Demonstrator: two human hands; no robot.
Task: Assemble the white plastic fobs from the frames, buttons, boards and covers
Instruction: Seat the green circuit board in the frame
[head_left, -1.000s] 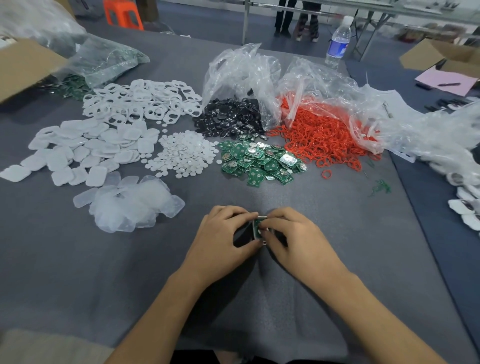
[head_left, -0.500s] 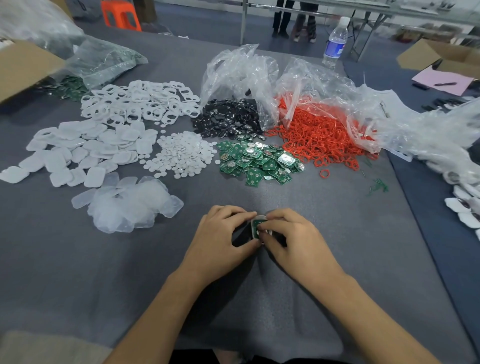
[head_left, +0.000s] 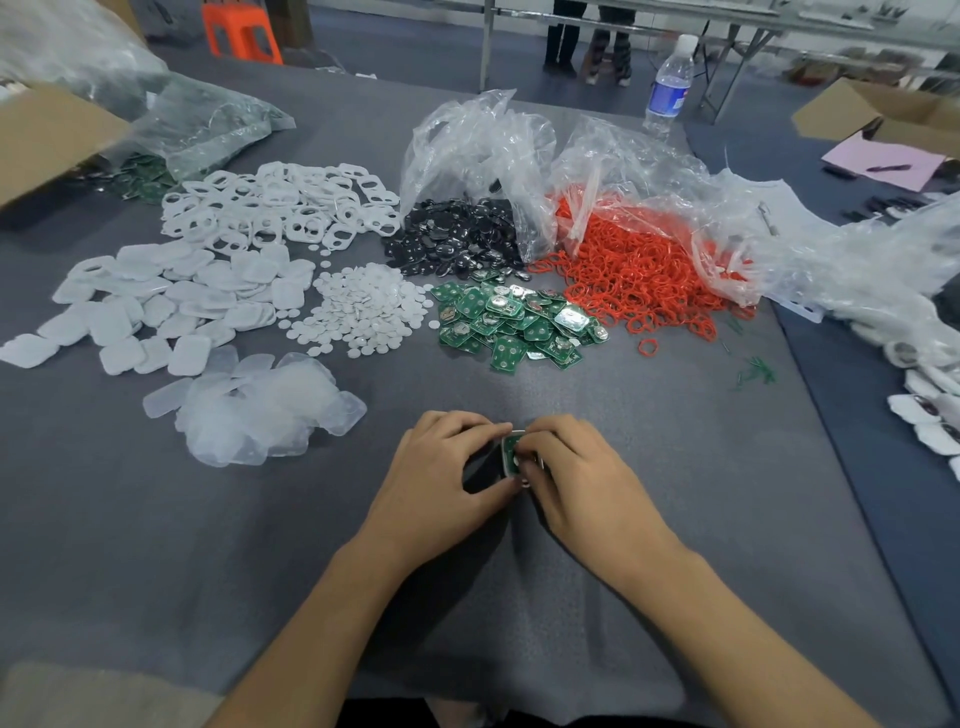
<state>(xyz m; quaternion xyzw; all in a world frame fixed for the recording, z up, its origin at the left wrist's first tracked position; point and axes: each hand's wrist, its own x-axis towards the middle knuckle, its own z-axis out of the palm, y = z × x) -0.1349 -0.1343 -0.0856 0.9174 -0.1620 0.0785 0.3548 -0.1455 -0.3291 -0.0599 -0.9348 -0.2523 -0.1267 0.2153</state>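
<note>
Half-built fob (head_left: 511, 457) w/ a green board showing is at the table (head_left: 701, 519) middle-front, pinched btw both hands. Left hand (head_left: 441, 467) has fingers curled narrow round its left side, right hand (head_left: 582, 478) fingers curled tight over the right. Behind are the piles of boards (head_left: 519, 322), buttons (head_left: 363, 312), frames (head_left: 280, 208) and covers (head_left: 171, 301); the water bottle (head_left: 670, 88) has a blue label, too blurry to read.

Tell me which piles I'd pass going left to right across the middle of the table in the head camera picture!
white covers → little white round buttons → green boards → red rings
</note>
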